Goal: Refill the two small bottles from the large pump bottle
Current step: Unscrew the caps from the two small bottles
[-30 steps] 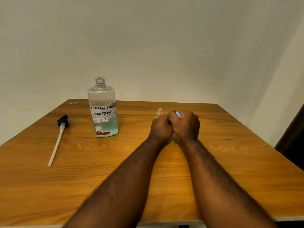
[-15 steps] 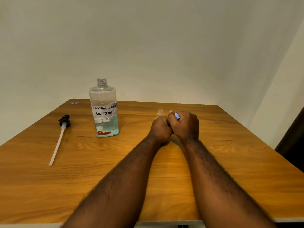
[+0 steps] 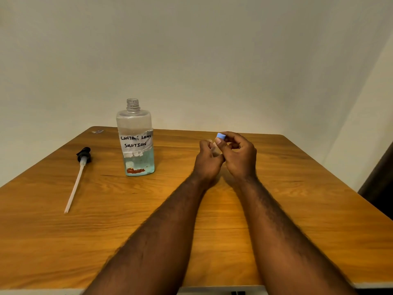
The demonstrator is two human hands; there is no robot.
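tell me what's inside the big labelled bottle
Pale blue liquid fills the lower part of the large bottle; above it looks empty, neck uncapped. The taped label covers the middle, so the exact liquid level is hidden.

Hidden, cropped and unresolved parts of the scene.

The left hand (image 3: 207, 160) curls round a small bottle (image 3: 210, 142), hiding all but its clear rim. The right hand (image 3: 238, 154) pinches a blue cap (image 3: 221, 136), whose lower part lies behind the thumb. Both forearms and the table (image 3: 319, 209) run off the frame. A small shiny object (image 3: 97, 131) at the table's far left corner is too small to identify.
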